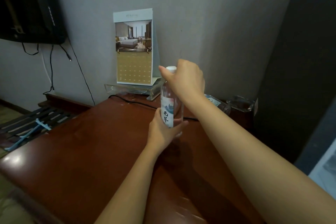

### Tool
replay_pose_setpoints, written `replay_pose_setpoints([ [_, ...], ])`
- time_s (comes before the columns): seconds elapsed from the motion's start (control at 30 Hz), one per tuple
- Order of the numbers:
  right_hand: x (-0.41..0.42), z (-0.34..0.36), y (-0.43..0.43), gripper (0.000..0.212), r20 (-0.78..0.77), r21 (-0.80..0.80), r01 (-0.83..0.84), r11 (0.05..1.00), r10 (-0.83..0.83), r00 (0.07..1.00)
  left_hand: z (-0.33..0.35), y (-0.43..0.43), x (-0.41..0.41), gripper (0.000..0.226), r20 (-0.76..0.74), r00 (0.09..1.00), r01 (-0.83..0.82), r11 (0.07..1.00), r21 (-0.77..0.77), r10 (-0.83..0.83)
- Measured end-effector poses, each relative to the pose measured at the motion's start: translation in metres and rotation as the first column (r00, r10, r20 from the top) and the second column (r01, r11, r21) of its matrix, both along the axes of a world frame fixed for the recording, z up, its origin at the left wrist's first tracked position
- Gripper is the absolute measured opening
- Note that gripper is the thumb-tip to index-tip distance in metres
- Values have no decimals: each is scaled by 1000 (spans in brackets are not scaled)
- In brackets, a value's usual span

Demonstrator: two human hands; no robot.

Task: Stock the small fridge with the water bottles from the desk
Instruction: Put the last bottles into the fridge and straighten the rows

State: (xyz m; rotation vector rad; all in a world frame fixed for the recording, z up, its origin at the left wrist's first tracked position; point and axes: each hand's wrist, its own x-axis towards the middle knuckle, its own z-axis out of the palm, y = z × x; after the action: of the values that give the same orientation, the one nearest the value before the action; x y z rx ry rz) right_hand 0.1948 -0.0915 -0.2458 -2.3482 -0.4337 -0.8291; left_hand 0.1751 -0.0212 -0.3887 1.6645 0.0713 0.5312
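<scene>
gripping one bottle (171,100) with both hands, a person holds it upright over the far right part of the desk (91,151). the left hand (161,131) wraps round the lower part, thumb across the printed label and fingers curled behind the clear wall. the right hand (185,78) comes in from above and closes round the neck, with the thumb stretched out to the left just beside the white cap (171,68), which shows above the knuckles. the bottle's base is hidden behind the left hand, so i cannot tell whether it touches the desk or hangs just above it.

a second bottle (217,102) lies on its side at the back of the desk, partly hidden behind the right forearm. just to its right stands a clear glass (241,104), close to the dark panel at the desk's end. a calendar (134,47) with a room photo and a gold date grid stands against the grey wall on a clear tray (131,89), behind and to the left of the held bottle. a black cable (134,102) runs along the desk in front of the tray. a tv (27,5) hangs at upper left with wires dangling below it, and a slatted rack (36,116) sits lower down, left of the desk.
</scene>
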Motion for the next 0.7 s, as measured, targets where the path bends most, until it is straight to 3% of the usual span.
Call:
replay_pose_setpoints([
  [0.27, 1, -24, -22, 44, -117, -28, -26, 999, 23, 993, 0, -1, -4, 50, -4, 978, 206, 974, -92, -207],
  [0.4, -12, -29, -28, 40, -120, 0, -80, 997, 79, 990, 6, 7, -11, 40, -82, 935, 336, 937, -101, -344],
  [0.6, -43, -30, -21, 37, -155, -27, -128, 991, 122, 980, 12, 15, -30, 51, -177, 911, 373, 927, -29, -372],
  [0.7, -60, -28, -31, 38, -173, -59, -137, 989, 125, 977, 15, 9, -48, 43, -222, 904, 375, 927, 7, -365],
])
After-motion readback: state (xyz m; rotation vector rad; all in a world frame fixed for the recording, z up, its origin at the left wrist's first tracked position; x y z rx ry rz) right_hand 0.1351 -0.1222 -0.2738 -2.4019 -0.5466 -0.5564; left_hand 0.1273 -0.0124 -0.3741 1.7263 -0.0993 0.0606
